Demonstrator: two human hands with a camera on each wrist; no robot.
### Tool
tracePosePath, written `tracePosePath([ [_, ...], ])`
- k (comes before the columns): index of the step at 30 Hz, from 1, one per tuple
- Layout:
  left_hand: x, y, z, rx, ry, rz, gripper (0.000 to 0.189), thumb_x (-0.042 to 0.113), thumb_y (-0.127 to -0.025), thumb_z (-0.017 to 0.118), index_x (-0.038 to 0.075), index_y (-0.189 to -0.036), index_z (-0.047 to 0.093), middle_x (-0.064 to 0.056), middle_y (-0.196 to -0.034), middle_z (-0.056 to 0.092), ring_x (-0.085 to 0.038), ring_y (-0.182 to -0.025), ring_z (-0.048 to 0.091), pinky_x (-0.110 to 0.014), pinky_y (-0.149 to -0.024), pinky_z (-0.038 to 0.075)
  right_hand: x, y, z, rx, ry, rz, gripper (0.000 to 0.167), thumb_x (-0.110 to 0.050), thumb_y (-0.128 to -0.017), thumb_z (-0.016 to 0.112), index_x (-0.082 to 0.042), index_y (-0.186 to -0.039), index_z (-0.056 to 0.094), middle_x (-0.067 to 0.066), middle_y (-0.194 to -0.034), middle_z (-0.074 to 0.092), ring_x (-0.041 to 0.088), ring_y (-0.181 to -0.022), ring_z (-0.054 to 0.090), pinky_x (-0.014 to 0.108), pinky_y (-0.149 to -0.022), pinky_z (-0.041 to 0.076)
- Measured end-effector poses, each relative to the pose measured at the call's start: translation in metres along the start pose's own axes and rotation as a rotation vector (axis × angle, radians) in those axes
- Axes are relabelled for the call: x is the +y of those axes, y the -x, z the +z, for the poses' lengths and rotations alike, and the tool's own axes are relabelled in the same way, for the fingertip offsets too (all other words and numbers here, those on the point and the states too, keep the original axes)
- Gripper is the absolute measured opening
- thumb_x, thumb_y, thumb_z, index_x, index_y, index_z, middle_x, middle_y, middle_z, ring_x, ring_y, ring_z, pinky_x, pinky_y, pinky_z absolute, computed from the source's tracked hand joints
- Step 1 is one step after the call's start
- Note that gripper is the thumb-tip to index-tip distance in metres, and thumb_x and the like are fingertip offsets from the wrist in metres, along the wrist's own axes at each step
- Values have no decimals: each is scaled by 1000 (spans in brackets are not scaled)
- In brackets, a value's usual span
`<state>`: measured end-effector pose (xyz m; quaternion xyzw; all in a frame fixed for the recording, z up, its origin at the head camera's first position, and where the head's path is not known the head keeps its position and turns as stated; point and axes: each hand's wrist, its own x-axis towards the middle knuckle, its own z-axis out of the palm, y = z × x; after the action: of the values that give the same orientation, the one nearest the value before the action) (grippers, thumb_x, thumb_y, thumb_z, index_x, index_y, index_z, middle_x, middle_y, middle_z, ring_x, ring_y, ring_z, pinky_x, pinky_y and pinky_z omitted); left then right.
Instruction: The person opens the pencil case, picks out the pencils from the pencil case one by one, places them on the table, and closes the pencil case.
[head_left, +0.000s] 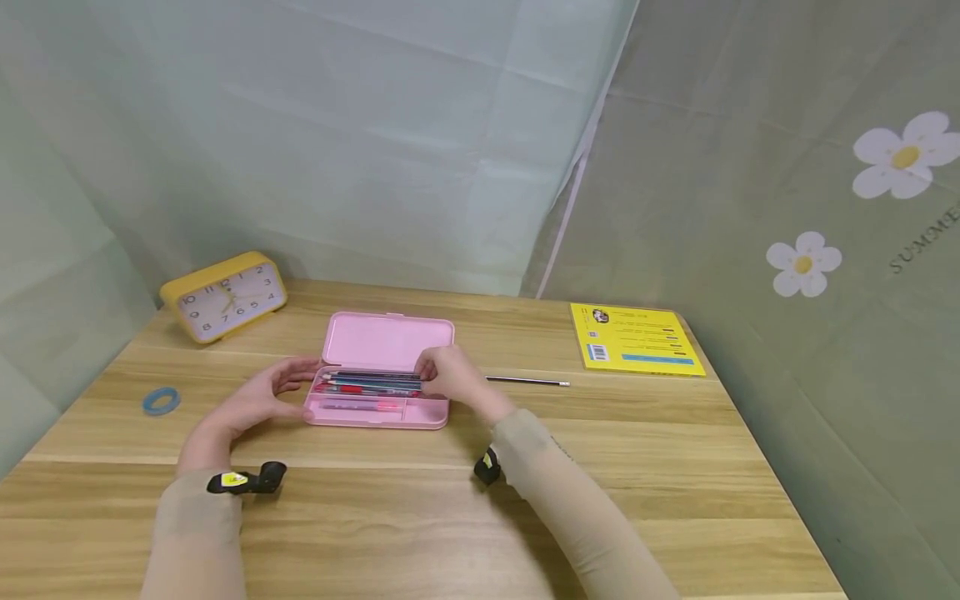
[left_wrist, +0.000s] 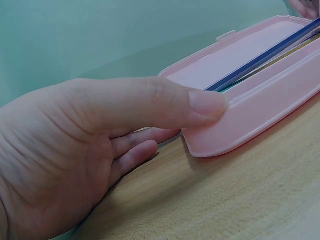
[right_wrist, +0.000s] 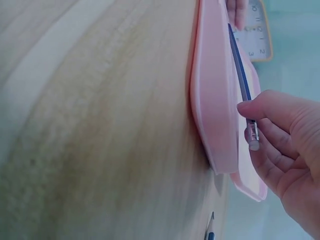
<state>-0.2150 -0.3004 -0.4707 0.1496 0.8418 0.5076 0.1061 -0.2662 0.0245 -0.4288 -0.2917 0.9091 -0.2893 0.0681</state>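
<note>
A pink pencil case (head_left: 427,422) lies with its lid (head_left: 390,342) raised at the back. Several pencils and pens (head_left: 367,388) fill its long compartment, and a pink-tipped pen (head_left: 360,405) is in the front one. My right hand (head_left: 453,377) pinches a blue pencil (right_wrist: 241,67) near its eraser end, between thumb and fingers, over the right part of the case. At the left end of the case is my left hand (head_left: 258,396), its straight thumb (left_wrist: 200,105) against the front corner and its fingers beside the end wall, partly hidden behind the thumb.
Another pencil (head_left: 528,381) lies on the table to the right of the case. A yellow alarm clock (head_left: 225,296) stands at the back left, with a blue ring (head_left: 161,401) in front of it. At the back right lies a yellow book (head_left: 637,340). Curtains hang behind the table.
</note>
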Motion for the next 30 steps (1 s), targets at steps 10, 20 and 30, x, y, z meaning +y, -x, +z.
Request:
tracePosePath([
  [10,0,0,1,4,-16,3,87,20,-78,82,2,-148,33,-21,-148,44,-33,-131,40,-11,-95,36,-4,1,-5,22,-21,-42,16,4,-78,73,-3,-92,71,8,-85,72,11,-76,63,13,-71,50],
  [20,2,0,1,5,-6,15,88,19,-78,82,1,-148,33,-23,-148,43,-1,-120,43,-11,-95,36,-5,5,-9,35,-71,-51,17,5,-78,70,-1,-94,71,10,-89,73,16,-81,66,15,-74,51],
  [30,1,0,1,8,-19,10,87,20,-78,82,2,-148,33,-22,-148,44,-30,-131,42,-11,-95,36,2,16,-27,14,-104,-88,18,6,-81,68,3,-99,69,14,-92,72,21,-85,67,17,-77,53],
])
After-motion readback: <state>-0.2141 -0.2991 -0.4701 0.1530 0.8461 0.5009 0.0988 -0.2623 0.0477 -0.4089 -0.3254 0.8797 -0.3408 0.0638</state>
